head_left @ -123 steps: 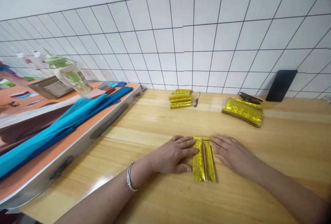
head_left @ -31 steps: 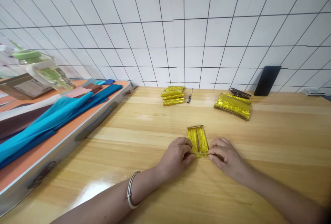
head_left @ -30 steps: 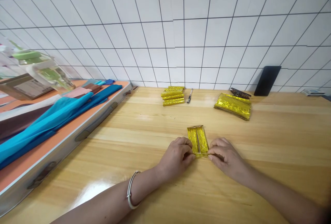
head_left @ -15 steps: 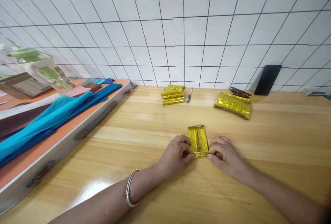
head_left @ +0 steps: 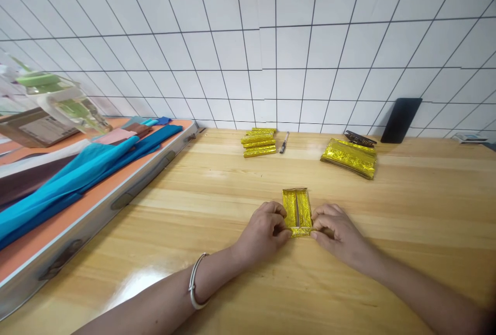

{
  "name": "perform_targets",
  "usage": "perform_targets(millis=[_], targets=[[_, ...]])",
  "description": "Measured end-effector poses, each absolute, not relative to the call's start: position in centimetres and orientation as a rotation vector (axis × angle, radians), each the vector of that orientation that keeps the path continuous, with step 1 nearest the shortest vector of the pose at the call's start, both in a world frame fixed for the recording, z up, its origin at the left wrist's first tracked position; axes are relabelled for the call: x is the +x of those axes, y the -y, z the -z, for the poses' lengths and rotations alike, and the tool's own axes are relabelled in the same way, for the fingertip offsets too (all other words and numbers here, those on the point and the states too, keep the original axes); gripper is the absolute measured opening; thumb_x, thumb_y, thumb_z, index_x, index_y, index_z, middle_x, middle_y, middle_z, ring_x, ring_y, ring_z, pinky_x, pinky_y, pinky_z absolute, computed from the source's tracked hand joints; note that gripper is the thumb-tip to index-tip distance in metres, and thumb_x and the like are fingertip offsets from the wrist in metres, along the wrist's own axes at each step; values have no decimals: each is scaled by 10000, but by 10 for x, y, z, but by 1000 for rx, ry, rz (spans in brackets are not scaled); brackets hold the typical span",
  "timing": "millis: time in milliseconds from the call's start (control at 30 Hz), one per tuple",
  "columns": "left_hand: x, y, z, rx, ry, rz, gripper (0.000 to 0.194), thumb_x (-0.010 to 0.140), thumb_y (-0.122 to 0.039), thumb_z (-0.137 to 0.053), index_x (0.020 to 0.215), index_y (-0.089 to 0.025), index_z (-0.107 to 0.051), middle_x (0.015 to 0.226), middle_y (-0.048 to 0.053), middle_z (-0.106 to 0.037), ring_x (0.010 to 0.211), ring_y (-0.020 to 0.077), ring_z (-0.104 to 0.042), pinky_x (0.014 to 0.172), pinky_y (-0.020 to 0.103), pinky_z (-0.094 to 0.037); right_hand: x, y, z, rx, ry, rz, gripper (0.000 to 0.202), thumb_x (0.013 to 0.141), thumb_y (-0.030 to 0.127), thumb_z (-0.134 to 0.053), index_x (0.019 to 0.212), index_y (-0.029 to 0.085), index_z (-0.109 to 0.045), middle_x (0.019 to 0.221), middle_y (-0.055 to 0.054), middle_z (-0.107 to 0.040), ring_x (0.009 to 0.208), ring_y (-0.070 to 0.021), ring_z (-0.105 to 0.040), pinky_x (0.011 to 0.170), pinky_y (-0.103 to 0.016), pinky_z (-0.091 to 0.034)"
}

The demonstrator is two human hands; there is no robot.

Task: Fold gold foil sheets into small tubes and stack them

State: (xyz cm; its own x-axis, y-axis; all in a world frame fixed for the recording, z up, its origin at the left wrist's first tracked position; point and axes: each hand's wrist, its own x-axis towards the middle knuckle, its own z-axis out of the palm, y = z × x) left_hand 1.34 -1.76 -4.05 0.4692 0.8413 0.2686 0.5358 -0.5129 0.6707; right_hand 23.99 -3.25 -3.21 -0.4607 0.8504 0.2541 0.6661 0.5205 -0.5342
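A small gold foil sheet [head_left: 297, 210] lies on the wooden table, its two sides folded in to a narrow gap down the middle and its near edge turned up in a thin strip. My left hand [head_left: 268, 227] pinches the near left corner, and a bangle circles that wrist. At the near right corner, my right hand [head_left: 336, 232] pinches the same folded strip between thumb and fingers. Farther back lie several rolled gold pieces [head_left: 259, 143] on the left and a stack of flat gold sheets [head_left: 349, 158] on the right.
Between the gold piles lies a pen-like tool [head_left: 284, 143]. A dark hair clip [head_left: 360, 139] sits behind the stack, and a black phone [head_left: 401, 120] leans on the tiled wall. At left, an orange-topped board [head_left: 163, 150] bears blue cloth [head_left: 77, 175], a cardboard box [head_left: 36, 127] and a green-lidded bottle [head_left: 58, 92].
The far end of the gold sheet has shifted very slightly. Both hands keep their pinch in nearly the same place.
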Motion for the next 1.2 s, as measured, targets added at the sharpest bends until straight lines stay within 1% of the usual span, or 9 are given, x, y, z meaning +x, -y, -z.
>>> perform_targets(millis=[200, 400, 533, 733, 900, 1200], targets=[[15, 17, 41, 2216, -1164, -802, 153, 685, -120, -625, 560, -155, -544, 875, 40, -547, 828, 157, -531, 733, 277, -457, 237, 34, 33, -1273, 2252, -491, 93, 737, 160, -588, 685, 209, -528, 856, -31, -590, 841, -203, -523, 708, -337, -405], [15, 16, 42, 2235, -1173, -802, 167, 688, -146, -631, 551, -156, -536, 855, 41, -549, 798, 156, -532, 715, 278, -458, 242, 29, 39, -1215, 2242, -516, 58, 743, 218, -614, 723, 215, -559, 887, -33, -596, 870, -209, -528, 726, -345, -413], [14, 16, 42, 2243, -1166, -793, 152, 701, -149, -621, 566, -158, -552, 870, 40, -550, 810, 158, -530, 729, 283, -455, 241, 31, 36, -1210, 2256, -522, 84, 777, 211, -582, 694, 212, -562, 890, -36, -593, 856, -201, -525, 728, -345, -408], [15, 16, 40, 2235, -1179, -791, 172, 691, -131, -617, 552, -156, -519, 870, 36, -548, 810, 154, -523, 727, 276, -445, 239, 32, 35, -1273, 2261, -494, 99, 733, 172, -597, 661, 205, -538, 855, -30, -582, 836, -198, -513, 716, -341, -398], [15, 16, 38, 2227, -1184, -789, 200, 672, -126, -642, 538, -150, -495, 865, 31, -542, 818, 152, -514, 728, 272, -431, 238, 31, 36, -1269, 2267, -462, 106, 729, 159, -585, 658, 204, -521, 837, -27, -570, 825, -194, -501, 709, -335, -393], [13, 15, 40, 2275, -1144, -776, 168, 705, -164, -655, 584, -154, -539, 891, 34, -561, 876, 170, -518, 784, 292, -409, 238, 32, 39, -1270, 2254, -473, 96, 716, 150, -595, 673, 204, -529, 832, -28, -567, 835, -196, -497, 715, -329, -390]])
